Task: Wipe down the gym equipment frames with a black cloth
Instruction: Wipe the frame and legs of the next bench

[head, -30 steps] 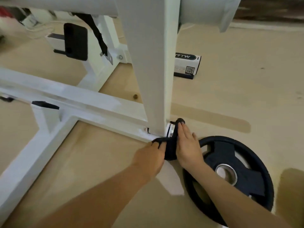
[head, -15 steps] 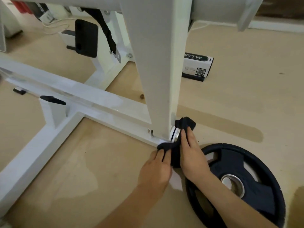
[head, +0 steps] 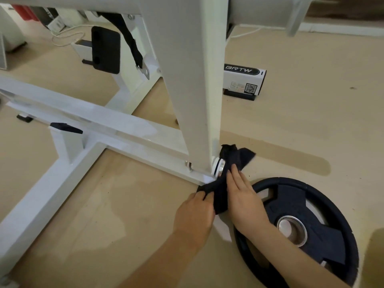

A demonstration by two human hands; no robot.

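Black cloth [head: 221,196] lies across the chrome peg [head: 219,168] at the foot of the white frame upright [head: 193,90]; its long axis runs from the near end away towards the upright; left hand [head: 194,213] curls round the near end; right hand [head: 244,197], fingers straight, presses the cloth's middle and sits nearer the peg; judged mid-wipe; weight plate [head: 324,206] lies just beside.

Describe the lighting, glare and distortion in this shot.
Head view: soft light; wide-angle perspective flares the white upright toward the top; a glossy sheen lies on the base rail; the steel hub of the weight plate glints; the black cloth is sharp.
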